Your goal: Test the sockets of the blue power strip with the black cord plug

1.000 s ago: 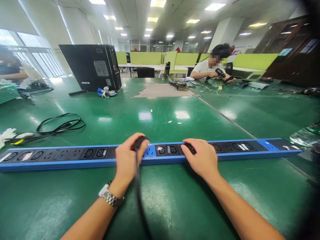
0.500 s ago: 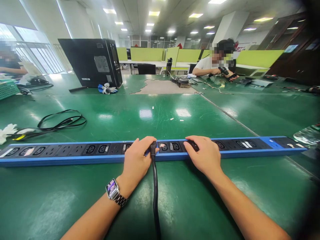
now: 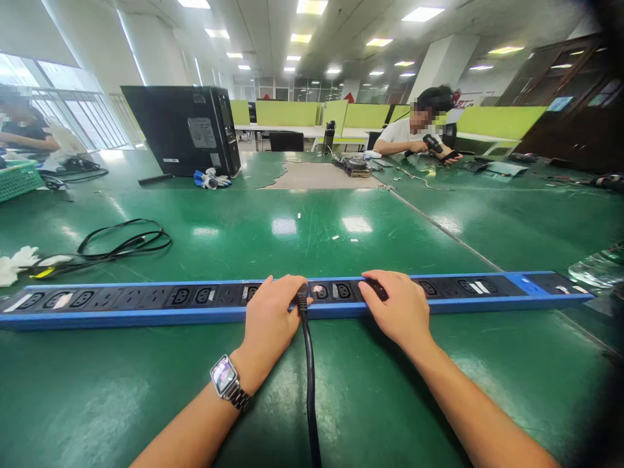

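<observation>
A long blue power strip [image 3: 160, 320] with black sockets lies across the green table in front of me. My left hand [image 3: 273, 312], with a watch at the wrist, is closed over the strip's middle. Its thumb and forefinger grip the black power plug [image 3: 302, 299], whose thick black cord [image 3: 311, 383] runs down toward me. Whether the plug sits in a socket is hidden by the fingers. To the right, my right hand [image 3: 400, 309] is wrapped around the same strip, thumb on the near side. The dark patch under its fingers is hard to make out.
Beyond the strip, a coiled black cable [image 3: 124, 240] lies at left. A black computer tower [image 3: 180, 130] stands farther back, with gloves [image 3: 212, 179] by its base. A co-worker [image 3: 414, 133] sits across the table at right; another person is at far left. Clear plastic [image 3: 597, 266] lies at right.
The whole view has shifted slightly, with the scene sitting a little lower. Both hands keep their places on the strip, and the cord's lower end appears a bit farther right.
</observation>
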`<act>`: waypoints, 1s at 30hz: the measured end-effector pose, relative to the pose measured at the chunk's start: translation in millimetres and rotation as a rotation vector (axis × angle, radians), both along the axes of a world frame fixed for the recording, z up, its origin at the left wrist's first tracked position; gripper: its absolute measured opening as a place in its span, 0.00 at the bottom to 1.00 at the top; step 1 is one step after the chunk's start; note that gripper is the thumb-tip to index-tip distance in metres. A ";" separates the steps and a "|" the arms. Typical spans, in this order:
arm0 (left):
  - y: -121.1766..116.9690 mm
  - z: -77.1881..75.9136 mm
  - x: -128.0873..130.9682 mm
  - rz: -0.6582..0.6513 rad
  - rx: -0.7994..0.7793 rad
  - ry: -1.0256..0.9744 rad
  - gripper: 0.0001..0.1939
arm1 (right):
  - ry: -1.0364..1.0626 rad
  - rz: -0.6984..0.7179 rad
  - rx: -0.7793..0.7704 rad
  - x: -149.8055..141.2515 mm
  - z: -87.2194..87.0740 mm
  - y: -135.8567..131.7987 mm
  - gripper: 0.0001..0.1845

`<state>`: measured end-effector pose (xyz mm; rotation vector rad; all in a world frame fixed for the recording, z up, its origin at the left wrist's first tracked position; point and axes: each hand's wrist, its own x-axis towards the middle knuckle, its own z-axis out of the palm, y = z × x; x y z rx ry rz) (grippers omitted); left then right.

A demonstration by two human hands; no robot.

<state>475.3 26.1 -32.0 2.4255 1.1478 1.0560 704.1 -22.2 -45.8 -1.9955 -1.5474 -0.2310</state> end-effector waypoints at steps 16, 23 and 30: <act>35.3 37.8 -52.4 0.171 -0.583 -1.053 0.27 | 0.000 -0.013 0.004 0.5 -3.4 2.0 0.15; 31.3 33.8 -143.1 0.346 -0.215 -0.431 0.20 | -0.046 -0.044 0.034 2.9 -7.1 5.3 0.18; 41.9 11.7 -115.9 0.126 0.045 0.040 0.15 | -0.075 -0.042 0.029 6.3 -10.9 6.0 0.19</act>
